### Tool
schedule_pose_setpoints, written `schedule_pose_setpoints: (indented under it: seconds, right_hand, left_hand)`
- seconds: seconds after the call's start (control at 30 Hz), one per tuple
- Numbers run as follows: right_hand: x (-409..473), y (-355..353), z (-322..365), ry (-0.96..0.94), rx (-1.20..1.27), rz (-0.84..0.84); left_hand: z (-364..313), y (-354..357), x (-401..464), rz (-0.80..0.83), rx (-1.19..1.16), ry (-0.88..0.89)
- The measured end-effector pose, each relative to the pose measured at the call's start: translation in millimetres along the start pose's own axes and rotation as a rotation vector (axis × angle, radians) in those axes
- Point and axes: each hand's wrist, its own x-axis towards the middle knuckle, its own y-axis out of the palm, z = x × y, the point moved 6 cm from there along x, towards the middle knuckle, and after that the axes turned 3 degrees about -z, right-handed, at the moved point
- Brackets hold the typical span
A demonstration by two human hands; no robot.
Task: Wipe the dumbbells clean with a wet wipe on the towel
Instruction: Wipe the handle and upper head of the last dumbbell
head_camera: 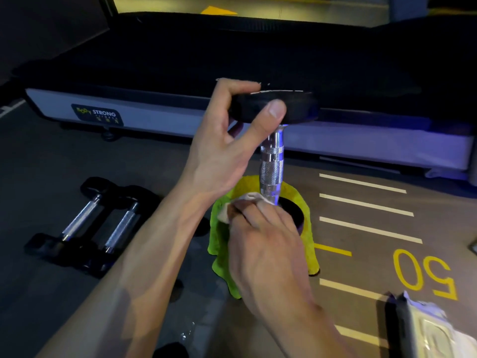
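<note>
A dumbbell [271, 161] stands on its end in the middle of the frame, with its bottom weight sitting on a bright green towel [222, 244] spread on the floor [51, 156]. The left hand [227, 140] comes in from the lower left and its grip is closed around the black top weight, thumb in front and fingers over the top, holding the dumbbell upright. The right hand [268, 244] is lower down, and its grip is closed on a white wet wipe [247, 200], which it presses against the bottom of the shiny silver handle, right where the handle meets the bottom weight. At the left of the frame, two more dumbbells [95, 226] lie side by side on the floor, well apart from the towel. In the lower right corner sits a pack of wipes [428, 329], with white sheets showing at its top. The floor on the right has white and yellow lines and a yellow number 50 [423, 273] painted on it. Across the upper part of the frame runs a long dark treadmill [232, 55] with a grey side and a label [97, 114] at the left.
</note>
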Motion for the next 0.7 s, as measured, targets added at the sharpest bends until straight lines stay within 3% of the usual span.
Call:
schedule_pose_setpoints:
  seconds: [0.1,0.27,0.4,0.5,0.57,0.63,0.7]
  right_hand:
    - [4,7,1,-0.003,-0.029,0.031]
    - [-20,-26,-26,-0.026,0.281,-0.144]
    - [-15,-33,-43,0.086,0.442,-0.225]
    - [-8,-31,-64,0.309,0.615,-0.24]
    - [-6,-41,-91,0.468,0.732,-0.363]
    - [-5,-56,-113,0.527,0.689,-0.505]
    - [-4,-56,-113,0.489,0.618,-0.491]
  left_hand:
    - [0,0,-2,-0.006,-0.027,0.002]
    - [3,-7,-2,-0.05,-0.079,0.001]
    - [4,-7,-2,-0.056,-0.08,-0.003]
    - [2,-5,-2,-0.057,-0.068,0.006]
    - [2,-4,-1,-0.046,-0.056,-0.001]
    - [2,-3,-1,-0.042,-0.041,-0.006]
    - [2,-1,0,-0.041,-0.025,-0.008]
